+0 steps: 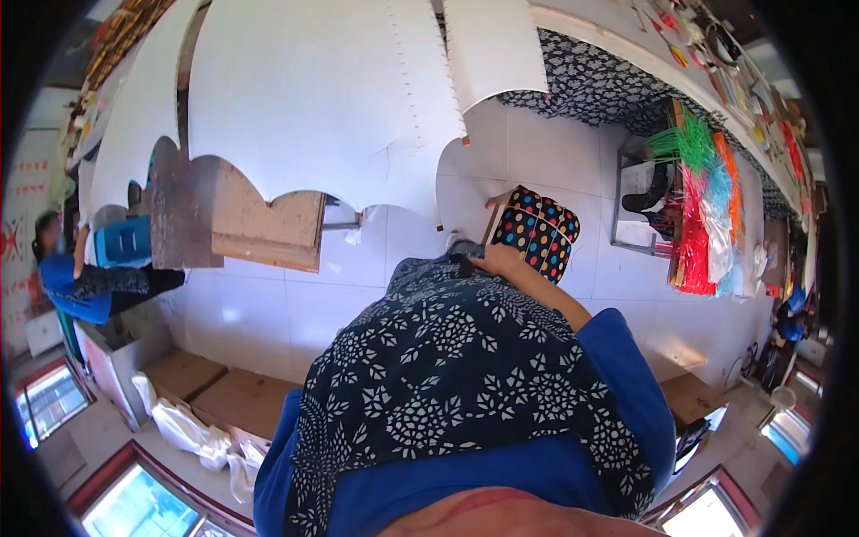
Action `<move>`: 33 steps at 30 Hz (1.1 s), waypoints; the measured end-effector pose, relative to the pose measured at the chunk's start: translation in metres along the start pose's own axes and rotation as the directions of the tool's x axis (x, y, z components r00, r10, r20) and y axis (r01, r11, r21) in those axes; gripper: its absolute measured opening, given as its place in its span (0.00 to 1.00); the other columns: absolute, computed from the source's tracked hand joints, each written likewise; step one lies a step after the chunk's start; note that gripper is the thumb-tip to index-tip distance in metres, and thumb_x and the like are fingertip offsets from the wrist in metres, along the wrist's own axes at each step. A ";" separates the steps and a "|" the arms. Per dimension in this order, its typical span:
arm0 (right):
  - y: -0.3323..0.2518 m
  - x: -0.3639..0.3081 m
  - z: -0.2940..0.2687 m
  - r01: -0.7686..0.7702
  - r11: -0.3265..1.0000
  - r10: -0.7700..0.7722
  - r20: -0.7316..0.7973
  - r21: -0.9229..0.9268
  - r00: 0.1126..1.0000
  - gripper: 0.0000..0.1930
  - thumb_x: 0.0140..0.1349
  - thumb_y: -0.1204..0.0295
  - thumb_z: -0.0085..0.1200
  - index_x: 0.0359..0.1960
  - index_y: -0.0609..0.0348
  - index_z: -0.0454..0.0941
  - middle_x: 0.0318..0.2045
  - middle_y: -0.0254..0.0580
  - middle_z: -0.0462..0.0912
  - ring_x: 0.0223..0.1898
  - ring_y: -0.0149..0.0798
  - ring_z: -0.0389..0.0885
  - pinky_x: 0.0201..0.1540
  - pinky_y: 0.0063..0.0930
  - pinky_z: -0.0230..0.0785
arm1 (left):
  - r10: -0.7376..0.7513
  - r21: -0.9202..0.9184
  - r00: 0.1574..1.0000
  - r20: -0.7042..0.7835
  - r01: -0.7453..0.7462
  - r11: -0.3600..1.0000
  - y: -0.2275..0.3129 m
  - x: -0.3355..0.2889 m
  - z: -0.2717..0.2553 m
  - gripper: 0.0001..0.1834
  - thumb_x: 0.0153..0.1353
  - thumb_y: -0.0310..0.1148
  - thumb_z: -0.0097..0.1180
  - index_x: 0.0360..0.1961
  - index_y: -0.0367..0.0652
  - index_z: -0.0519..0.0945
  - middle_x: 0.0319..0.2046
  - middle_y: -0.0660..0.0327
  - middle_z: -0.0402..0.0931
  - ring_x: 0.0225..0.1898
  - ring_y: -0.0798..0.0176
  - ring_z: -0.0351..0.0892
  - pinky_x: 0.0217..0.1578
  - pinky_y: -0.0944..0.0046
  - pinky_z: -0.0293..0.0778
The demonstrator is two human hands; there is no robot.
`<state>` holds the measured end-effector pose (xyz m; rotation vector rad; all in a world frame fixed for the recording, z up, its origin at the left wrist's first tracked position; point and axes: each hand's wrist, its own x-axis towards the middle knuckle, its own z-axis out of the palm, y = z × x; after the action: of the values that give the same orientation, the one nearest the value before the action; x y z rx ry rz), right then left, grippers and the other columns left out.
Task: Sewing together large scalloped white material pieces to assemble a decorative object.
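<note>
My right hand (497, 259) rests against the front lower part of the blue-and-white floral apron (420, 385) that I wear. Its fingers are partly hidden by the apron's dark folds, so their grip does not show. My left hand is out of sight; only the blue left sleeve (276, 447) shows beside the apron. Just beyond my right hand stands a stool with a polka-dot cushion (539, 231), tied with a light cord. Ahead of me a large white scalloped sheet (313, 98) covers a work surface.
A wooden board (268, 219) stands below the sheet. Colourful strips (693, 224) hang from a rack at right. A person in blue (76, 277) sits at far left by a blue crate (123, 242). Cardboard boxes (237, 398) line the left wall.
</note>
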<state>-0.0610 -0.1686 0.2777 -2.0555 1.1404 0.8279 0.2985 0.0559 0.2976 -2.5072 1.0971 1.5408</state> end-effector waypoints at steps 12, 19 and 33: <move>0.029 0.030 -0.091 0.451 0.885 -0.410 0.268 -0.115 0.872 0.12 0.56 0.65 0.51 0.33 0.62 0.80 0.32 0.55 0.81 0.38 0.55 0.79 0.41 0.43 0.71 | 0.044 -0.361 0.991 -0.123 -0.086 0.929 0.031 0.011 0.139 0.31 0.59 0.57 0.45 0.30 0.35 0.81 0.34 0.43 0.78 0.39 0.43 0.77 0.42 0.53 0.71; 0.040 0.120 -0.178 0.574 0.780 -0.324 0.624 -0.250 0.711 0.12 0.56 0.68 0.49 0.31 0.65 0.80 0.32 0.58 0.80 0.35 0.55 0.79 0.40 0.43 0.70 | -0.184 -0.708 0.973 -0.140 0.032 0.706 0.104 0.023 0.192 0.20 0.60 0.46 0.51 0.31 0.37 0.80 0.28 0.52 0.79 0.30 0.49 0.77 0.35 0.56 0.71; 0.102 0.257 -0.187 0.295 0.935 0.044 0.890 -0.196 0.453 0.18 0.58 0.62 0.52 0.15 0.62 0.75 0.10 0.41 0.75 0.10 0.36 0.75 0.11 0.27 0.67 | 0.030 -0.794 0.976 0.218 0.159 0.586 0.207 0.081 0.277 0.24 0.60 0.44 0.49 0.15 0.37 0.79 0.09 0.60 0.73 0.12 0.66 0.75 0.19 0.66 0.72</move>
<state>-0.0005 -0.4786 0.1689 -1.4656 0.2221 1.8195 -0.0119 -0.0504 0.1614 -2.6430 0.2269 2.6728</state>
